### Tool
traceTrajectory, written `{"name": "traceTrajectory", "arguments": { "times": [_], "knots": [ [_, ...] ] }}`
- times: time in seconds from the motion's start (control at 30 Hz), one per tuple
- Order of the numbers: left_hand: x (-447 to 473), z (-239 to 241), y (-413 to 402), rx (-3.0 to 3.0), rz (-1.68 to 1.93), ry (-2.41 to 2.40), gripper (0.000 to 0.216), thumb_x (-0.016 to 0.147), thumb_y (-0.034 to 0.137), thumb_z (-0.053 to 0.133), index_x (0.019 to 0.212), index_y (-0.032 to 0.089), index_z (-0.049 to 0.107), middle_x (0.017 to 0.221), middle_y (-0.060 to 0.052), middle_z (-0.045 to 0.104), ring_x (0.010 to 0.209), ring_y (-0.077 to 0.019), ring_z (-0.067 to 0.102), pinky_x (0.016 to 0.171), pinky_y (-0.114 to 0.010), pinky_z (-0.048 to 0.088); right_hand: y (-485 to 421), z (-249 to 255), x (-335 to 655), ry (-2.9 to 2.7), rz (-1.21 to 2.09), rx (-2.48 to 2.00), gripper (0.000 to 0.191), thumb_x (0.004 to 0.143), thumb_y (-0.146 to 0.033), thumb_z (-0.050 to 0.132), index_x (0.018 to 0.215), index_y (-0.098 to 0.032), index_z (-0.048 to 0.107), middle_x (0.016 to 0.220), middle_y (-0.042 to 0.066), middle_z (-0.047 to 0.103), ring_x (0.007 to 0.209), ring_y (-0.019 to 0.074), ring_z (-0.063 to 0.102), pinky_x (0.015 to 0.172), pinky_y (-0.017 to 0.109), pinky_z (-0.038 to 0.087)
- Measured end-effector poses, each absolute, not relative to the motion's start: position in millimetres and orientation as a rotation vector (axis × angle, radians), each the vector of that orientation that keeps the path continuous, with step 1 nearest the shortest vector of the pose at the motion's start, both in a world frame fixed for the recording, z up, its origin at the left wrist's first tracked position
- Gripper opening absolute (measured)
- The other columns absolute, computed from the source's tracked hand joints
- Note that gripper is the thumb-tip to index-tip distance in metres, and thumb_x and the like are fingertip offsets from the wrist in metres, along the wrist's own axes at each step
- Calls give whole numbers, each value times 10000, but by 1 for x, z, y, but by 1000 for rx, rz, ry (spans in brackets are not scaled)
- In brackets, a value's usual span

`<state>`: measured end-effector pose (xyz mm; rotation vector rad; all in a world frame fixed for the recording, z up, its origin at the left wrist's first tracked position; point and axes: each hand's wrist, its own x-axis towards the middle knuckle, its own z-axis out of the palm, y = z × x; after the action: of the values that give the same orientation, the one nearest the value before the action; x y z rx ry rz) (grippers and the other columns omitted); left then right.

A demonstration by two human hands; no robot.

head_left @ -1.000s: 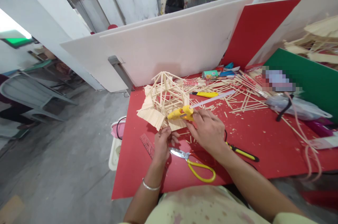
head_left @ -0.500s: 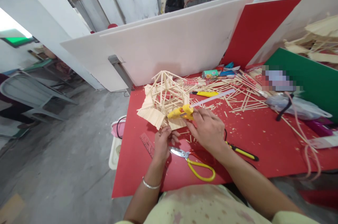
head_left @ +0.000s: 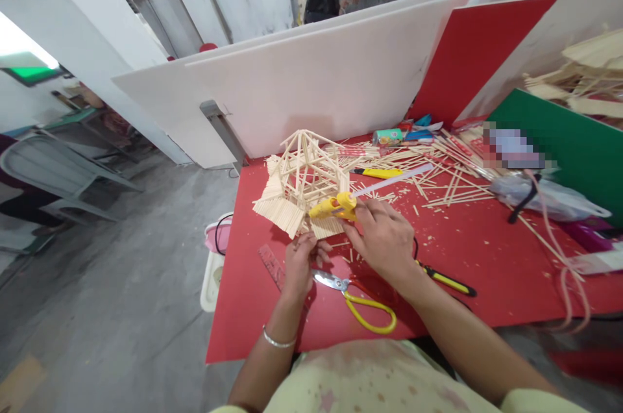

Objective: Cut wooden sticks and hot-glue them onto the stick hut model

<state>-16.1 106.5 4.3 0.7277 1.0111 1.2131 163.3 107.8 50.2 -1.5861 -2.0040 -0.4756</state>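
the right hand (head_left: 384, 239) grips a yellow glue gun (head_left: 335, 206), nozzle at the stick house (head_left: 302, 182) on the red table (head_left: 467, 257). the left hand (head_left: 298, 265) pinches the house's near edge (scissors (head_left: 355, 299) lie just beside).

Stick house (head_left: 302, 182): on the worktop (head_left: 487, 270), near its left edge, in front of the partition board (head_left: 316, 82).
Glue gun (head_left: 335, 206): in the right hand (head_left: 384, 237), against the house's near right side.
Left hand (head_left: 298, 263): just before the house.
Scissors (head_left: 355, 299): nearer than both hands, with the ruler (head_left: 271, 266) to their left.
Loose sticks (head_left: 438, 173): behind and right of the house.
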Motion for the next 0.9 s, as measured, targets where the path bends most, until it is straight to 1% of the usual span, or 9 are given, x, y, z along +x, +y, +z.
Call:
{"name": "traceTrajectory", "arguments": {
  "times": [0.2, 0.37, 0.53, 0.63, 0.67, 0.7, 0.77, 0.83, 0.9],
  "knots": [
    [-16, 6, 107, 734, 1210, 1019, 261, 733, 366, 714, 789, 122, 641, 692, -79, 729, 466, -115, 609, 422, -199, 373, 110, 50, 163, -1990, -444, -1597, 432, 977, -446, 511, 1272, -140, 586, 1093, 138, 679, 985, 268, 591, 813, 353, 421],
    [-19, 7, 104, 764, 1210, 1021, 298, 762, 418, 700, 751, 125, 650, 691, -83, 727, 469, -118, 610, 413, -204, 369, 111, 49, 163, -1967, -434, -1610, 430, 971, -470, 508, 1234, -144, 606, 1066, 139, 683, 1000, 272, 599, 815, 344, 421],
    [-28, -10, 96, 734, 1280, 1100, 346, 828, 441, 635, 858, 104, 705, 680, -69, 707, 461, -106, 586, 406, -201, 364, 108, 46, 164, -1962, -495, -1625, 468, 959, -520, 518, 1234, -149, 597, 1068, 139, 679, 968, 265, 606, 780, 339, 426],
    [-34, -29, 91, 853, 1278, 1224, 305, 856, 418, 634, 898, 127, 713, 687, -38, 688, 457, -96, 557, 431, -212, 392, 105, 42, 167, -1928, -468, -1626, 483, 948, -554, 525, 1205, -152, 606, 1089, 142, 674, 1009, 270, 604, 799, 338, 433],
    [-34, -34, 89, 958, 1243, 1276, 281, 864, 406, 635, 906, 140, 717, 697, -33, 688, 468, -101, 557, 456, -225, 421, 103, 41, 169, -1903, -456, -1632, 488, 942, -567, 529, 1187, -152, 610, 1093, 144, 673, 1030, 274, 601, 812, 338, 434],
    [-34, -39, 88, 1106, 1206, 1327, 249, 874, 383, 631, 905, 154, 723, 717, -35, 693, 510, -114, 580, 499, -239, 454, 102, 39, 172, -1876, -445, -1643, 496, 935, -581, 534, 1171, -152, 613, 1096, 145, 672, 1044, 277, 600, 820, 338, 433],
    [-32, -44, 85, 1481, 1110, 1423, 189, 897, 316, 610, 919, 179, 737, 816, -53, 719, 674, -153, 649, 640, -273, 512, 97, 37, 180, -1819, -427, -1684, 512, 921, -608, 543, 1137, -150, 616, 1082, 144, 672, 1029, 276, 604, 811, 337, 430],
    [-26, -44, 83, 1858, 963, 1523, 186, 918, 253, 573, 968, 199, 743, 976, -74, 730, 856, -185, 674, 758, -292, 513, 90, 33, 193, -1749, -413, -1759, 527, 902, -642, 548, 1090, -155, 619, 1016, 129, 672, 947, 266, 612, 765, 335, 419],
    [-19, -42, 82, 2125, 738, 1632, 224, 940, 228, 531, 1037, 213, 733, 1129, -87, 705, 930, -199, 671, 771, -296, 502, 80, 30, 210, -1671, -386, -1838, 531, 882, -673, 550, 1033, -168, 616, 925, 102, 657, 855, 250, 603, 715, 330, 398]
  ]
}}
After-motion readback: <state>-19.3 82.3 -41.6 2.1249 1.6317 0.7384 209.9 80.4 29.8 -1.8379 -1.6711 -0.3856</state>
